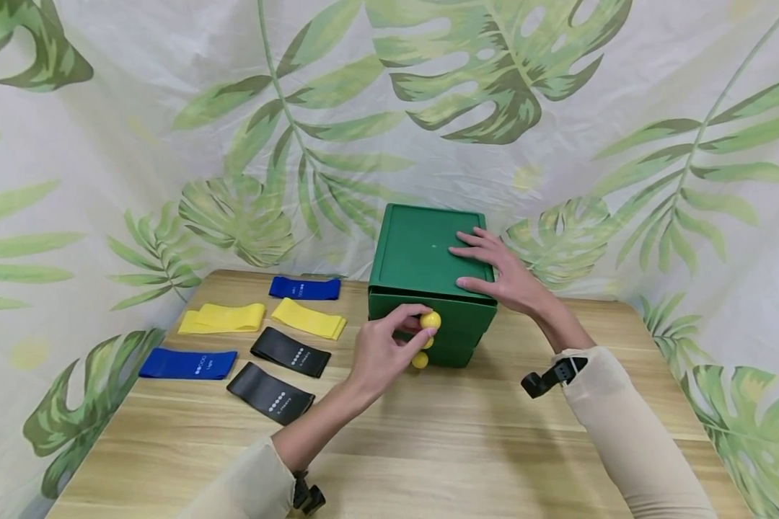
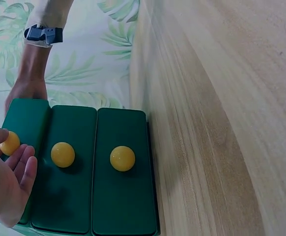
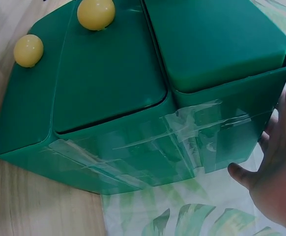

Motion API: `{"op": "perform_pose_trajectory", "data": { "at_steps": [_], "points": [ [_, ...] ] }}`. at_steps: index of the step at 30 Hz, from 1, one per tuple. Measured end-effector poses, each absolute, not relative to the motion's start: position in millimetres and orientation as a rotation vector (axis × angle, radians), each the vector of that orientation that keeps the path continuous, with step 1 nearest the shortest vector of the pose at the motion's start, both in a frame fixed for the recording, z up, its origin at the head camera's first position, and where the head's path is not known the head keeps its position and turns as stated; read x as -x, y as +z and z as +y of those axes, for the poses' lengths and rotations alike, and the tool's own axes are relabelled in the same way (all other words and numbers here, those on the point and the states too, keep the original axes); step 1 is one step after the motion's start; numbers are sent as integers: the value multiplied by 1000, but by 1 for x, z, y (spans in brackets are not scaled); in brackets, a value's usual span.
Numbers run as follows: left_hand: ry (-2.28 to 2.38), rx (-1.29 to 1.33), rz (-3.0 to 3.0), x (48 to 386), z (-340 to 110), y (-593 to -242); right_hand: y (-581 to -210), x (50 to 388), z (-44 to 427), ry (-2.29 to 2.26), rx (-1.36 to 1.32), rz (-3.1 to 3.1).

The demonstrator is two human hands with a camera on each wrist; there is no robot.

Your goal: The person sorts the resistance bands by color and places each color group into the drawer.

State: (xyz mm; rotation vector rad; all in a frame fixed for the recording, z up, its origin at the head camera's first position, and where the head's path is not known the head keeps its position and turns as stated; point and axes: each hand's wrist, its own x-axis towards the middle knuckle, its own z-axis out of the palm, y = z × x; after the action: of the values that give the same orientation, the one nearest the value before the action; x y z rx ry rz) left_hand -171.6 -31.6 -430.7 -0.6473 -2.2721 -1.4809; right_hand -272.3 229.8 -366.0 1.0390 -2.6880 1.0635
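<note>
A green box of three stacked drawers [image 1: 428, 252] stands on the table, each drawer front bearing a round yellow knob. My left hand [image 1: 383, 349] pinches the top drawer's knob [image 1: 430, 319] between thumb and fingers. That top drawer [image 3: 216, 44] sticks out slightly from the box. The middle knob [image 2: 63, 155] and bottom knob [image 2: 122, 159] are untouched in the left wrist view. On the box's top, near its right edge, rests my right hand [image 1: 496, 267] with fingers spread. Clear tape [image 3: 197, 128] runs along the box's side in the right wrist view.
Left of the box lie flat resistance bands: a blue one [image 1: 305, 289] at the back, another blue band [image 1: 188, 364] at the left, two yellow bands [image 1: 223, 318] and two black bands [image 1: 270, 393]. A leaf-patterned cloth [image 1: 337, 144] hangs behind the wooden table [image 1: 428, 447].
</note>
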Motion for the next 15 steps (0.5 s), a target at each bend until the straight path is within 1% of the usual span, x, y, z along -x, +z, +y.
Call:
{"op": "perform_pose_trajectory", "data": {
  "at_steps": [15],
  "points": [
    [-1469, 703, -2325, 147, -39, -427, -367, 272, 230, 1076, -1041, -2695]
  ]
}}
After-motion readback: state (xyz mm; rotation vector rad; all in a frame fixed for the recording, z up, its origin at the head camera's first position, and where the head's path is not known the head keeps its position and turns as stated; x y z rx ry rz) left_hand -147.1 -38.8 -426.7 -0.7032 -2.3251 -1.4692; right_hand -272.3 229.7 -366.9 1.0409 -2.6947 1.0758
